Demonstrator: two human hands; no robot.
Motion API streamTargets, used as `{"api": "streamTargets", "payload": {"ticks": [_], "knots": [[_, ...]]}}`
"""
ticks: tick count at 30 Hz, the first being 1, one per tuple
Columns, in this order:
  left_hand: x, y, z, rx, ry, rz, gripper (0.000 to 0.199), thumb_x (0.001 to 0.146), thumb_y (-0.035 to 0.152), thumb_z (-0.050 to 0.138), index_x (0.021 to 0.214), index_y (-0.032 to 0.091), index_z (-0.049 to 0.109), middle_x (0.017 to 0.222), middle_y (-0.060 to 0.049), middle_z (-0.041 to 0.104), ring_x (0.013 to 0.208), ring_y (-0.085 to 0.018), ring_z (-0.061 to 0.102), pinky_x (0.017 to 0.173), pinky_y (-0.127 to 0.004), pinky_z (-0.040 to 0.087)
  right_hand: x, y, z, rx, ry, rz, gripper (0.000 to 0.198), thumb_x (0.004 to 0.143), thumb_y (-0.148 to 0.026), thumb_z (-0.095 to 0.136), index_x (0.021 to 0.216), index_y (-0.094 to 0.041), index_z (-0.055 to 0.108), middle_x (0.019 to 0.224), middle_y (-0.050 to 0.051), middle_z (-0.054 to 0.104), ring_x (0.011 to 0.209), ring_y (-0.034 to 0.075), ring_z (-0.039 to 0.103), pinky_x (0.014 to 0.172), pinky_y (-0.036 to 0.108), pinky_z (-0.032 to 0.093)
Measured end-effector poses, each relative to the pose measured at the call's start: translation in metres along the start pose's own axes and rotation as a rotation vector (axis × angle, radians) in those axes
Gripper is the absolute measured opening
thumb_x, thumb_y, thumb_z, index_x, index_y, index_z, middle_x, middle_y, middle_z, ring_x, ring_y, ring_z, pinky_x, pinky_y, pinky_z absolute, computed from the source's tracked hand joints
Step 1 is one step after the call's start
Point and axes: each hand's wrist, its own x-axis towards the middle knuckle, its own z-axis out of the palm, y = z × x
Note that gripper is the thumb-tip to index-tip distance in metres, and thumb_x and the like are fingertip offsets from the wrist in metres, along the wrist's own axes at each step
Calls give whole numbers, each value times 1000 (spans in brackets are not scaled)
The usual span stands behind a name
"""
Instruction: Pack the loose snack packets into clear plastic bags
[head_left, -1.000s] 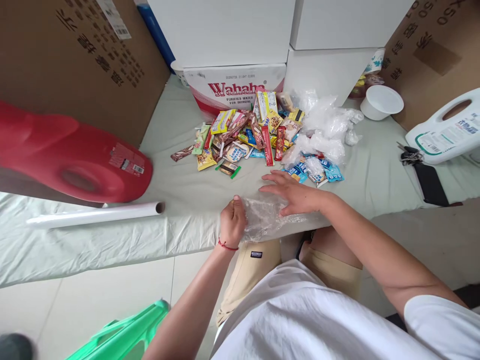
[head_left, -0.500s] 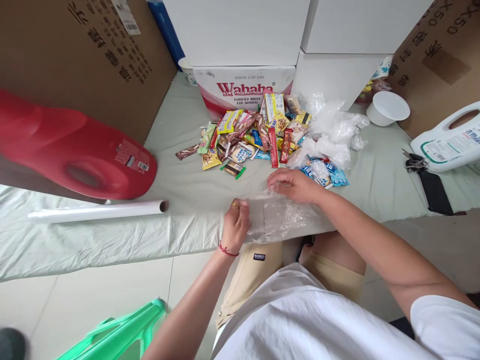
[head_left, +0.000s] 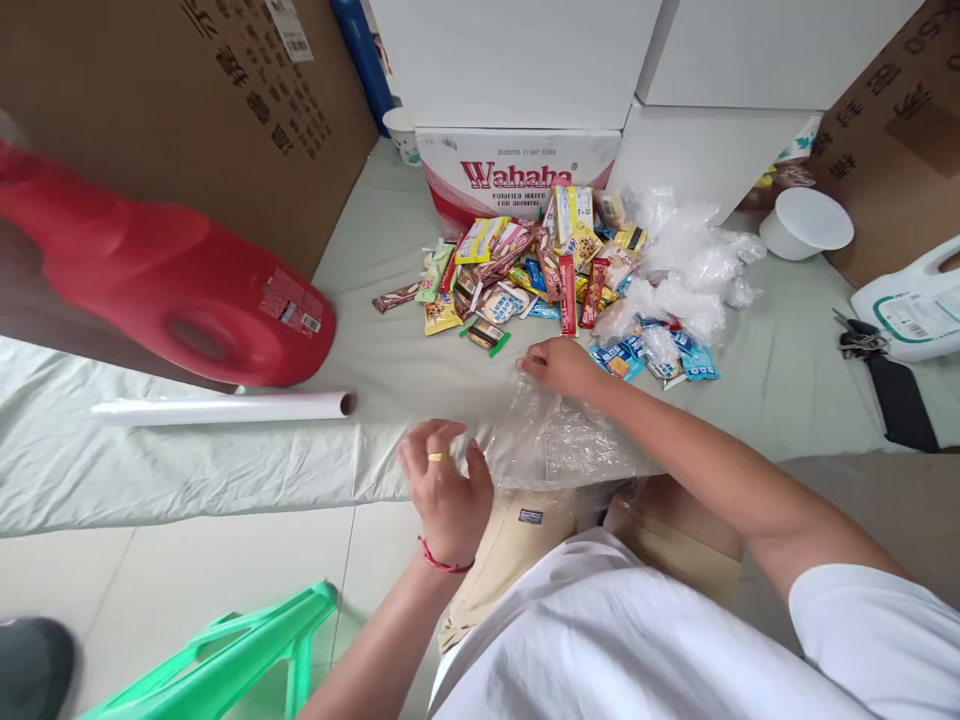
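A clear plastic bag (head_left: 566, 445) lies limp along the table's front edge, partly hanging over my lap. The fingers of my right hand (head_left: 559, 365) pinch its upper edge. My left hand (head_left: 446, 485), with a ring and a red bracelet, is held just left of the bag, fingers apart and holding nothing. Beyond my right hand is a heap of wrapped snacks (head_left: 510, 265), with small blue packets (head_left: 619, 360) at its right. Crumpled clear plastic bags (head_left: 690, 265) are piled beside the heap.
A roll of white film (head_left: 225, 410) and a big red jug (head_left: 202, 290) lie at left. Behind the snacks stands a Wahaha carton (head_left: 517, 170). On the right are a white bowl (head_left: 806, 222), keys (head_left: 862, 338), a black phone (head_left: 904, 405) and a white jug (head_left: 915, 305). A green stool (head_left: 225, 660) stands below.
My left hand has let go of the clear bag and moved left, its fingers spreading. My right hand still has the bag's edge. The view has shifted slightly left.
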Motion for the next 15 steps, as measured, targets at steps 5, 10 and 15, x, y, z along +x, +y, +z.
{"api": "streamTargets", "payload": {"ticks": [5,10,15], "knots": [[10,36,25,-190,-330,303,34,84,1,43,94,23,68,105,-9,72,104,-23,67,92,-38,56,26,-20,9,-109,-41,-119,36,97,-45,58,79,-20,75,78,4,69,74,18,57,63,29,30],[23,26,84,57,-520,316,33,88,6,46,101,17,74,117,-15,74,116,-30,67,100,-46,54,50,5,-11,134,-63,-205,30,97,-37,61,109,-16,78,90,4,73,83,17,62,76,25,42],[23,18,98,237,-491,280,44,101,29,45,140,19,63,159,-15,52,156,-36,34,125,-66,26,11,54,-37,270,294,-287,61,97,-51,61,150,-22,54,143,15,61,123,27,60,104,41,46]]}}
